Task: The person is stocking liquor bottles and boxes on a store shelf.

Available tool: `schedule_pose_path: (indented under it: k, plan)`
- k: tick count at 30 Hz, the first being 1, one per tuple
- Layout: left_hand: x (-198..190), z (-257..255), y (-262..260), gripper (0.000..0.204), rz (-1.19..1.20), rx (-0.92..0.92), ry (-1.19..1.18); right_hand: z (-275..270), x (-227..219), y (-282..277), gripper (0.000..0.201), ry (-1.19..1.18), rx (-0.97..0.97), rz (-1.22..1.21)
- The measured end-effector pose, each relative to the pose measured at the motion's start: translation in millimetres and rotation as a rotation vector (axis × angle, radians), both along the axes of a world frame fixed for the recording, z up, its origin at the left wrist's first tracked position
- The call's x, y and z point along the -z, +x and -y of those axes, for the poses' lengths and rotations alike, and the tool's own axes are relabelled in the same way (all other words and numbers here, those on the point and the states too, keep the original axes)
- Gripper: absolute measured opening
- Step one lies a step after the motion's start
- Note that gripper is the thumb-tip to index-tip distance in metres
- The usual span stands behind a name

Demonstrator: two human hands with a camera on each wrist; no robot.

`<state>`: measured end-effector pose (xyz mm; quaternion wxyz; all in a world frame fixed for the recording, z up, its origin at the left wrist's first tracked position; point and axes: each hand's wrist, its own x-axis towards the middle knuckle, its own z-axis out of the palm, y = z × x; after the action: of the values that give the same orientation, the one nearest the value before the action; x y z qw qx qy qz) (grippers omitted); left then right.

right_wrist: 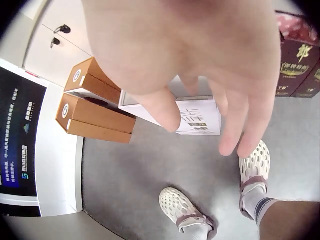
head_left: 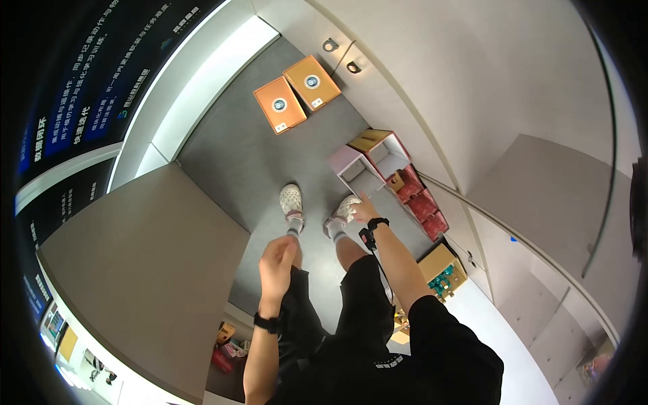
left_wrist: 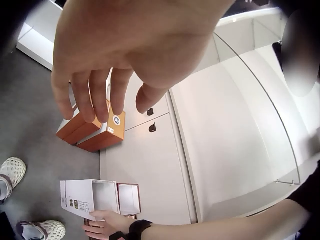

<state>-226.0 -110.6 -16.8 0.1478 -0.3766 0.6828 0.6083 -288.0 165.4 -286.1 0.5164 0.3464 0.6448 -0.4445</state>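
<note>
In the head view the right hand (head_left: pixel 365 210) reaches down beside an open white box (head_left: pixel 347 158); whether it touches the box I cannot tell. Its fingers hang loosely extended in the right wrist view, over the white box (right_wrist: pixel 200 117). The left hand (head_left: pixel 277 266) is raised in front of the left leg, holding nothing. In the left wrist view the left hand (left_wrist: pixel 130 45) has its fingers loosely bent and apart. Next to the white box stands another open box (left_wrist: pixel 129 199) with a red edge.
Two orange boxes (head_left: pixel 280 105) stand on the grey floor (head_left: pixel 236 135) farther off. Red boxes (head_left: pixel 422 206) line the white cabinet, with a yellow box (head_left: pixel 439 263) of green items nearer the body. A brown panel (head_left: pixel 148 270) is at the left.
</note>
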Motion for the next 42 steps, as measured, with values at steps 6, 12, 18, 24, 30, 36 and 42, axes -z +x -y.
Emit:
schedule_pose_path:
  k: [6, 12, 18, 24, 30, 36, 42]
  plan:
    - [-8.5, 22.0, 25.1, 0.024, 0.037, 0.048, -0.093, -5.6, 44.0, 34.2, 0.043, 0.425, -0.398, -0.654]
    - [-41.5, 32.4, 11.3, 0.027, -0.009, 0.121, -0.152, 11.7, -67.4, 9.6, 0.022, 0.531, -0.505, -0.637]
    - [-110.8, 24.8, -29.7, 0.026, -0.171, 0.224, -0.162, 9.3, -178.8, 35.7, 0.021, 0.506, -0.501, -0.739]
    - [-173.7, 21.9, -57.6, 0.029, -0.345, 0.299, -0.141, 19.9, -294.9, 44.0, 0.021, 0.461, -0.428, -0.97]
    - [-218.3, 30.4, -73.9, 0.034, -0.462, 0.408, -0.202, 32.4, -384.9, 44.6, 0.019, 0.503, -0.397, -1.108]
    - [-238.6, 28.5, -79.9, 0.045, -0.597, 0.526, -0.185, 41.4, -447.0, 50.6, 0.022, 0.437, -0.231, -1.206]
    - [-247.4, 29.5, -80.7, 0.094, -0.688, 0.792, -0.165, 52.6, -517.7, 49.6, 0.018, 0.392, -0.172, -1.324]
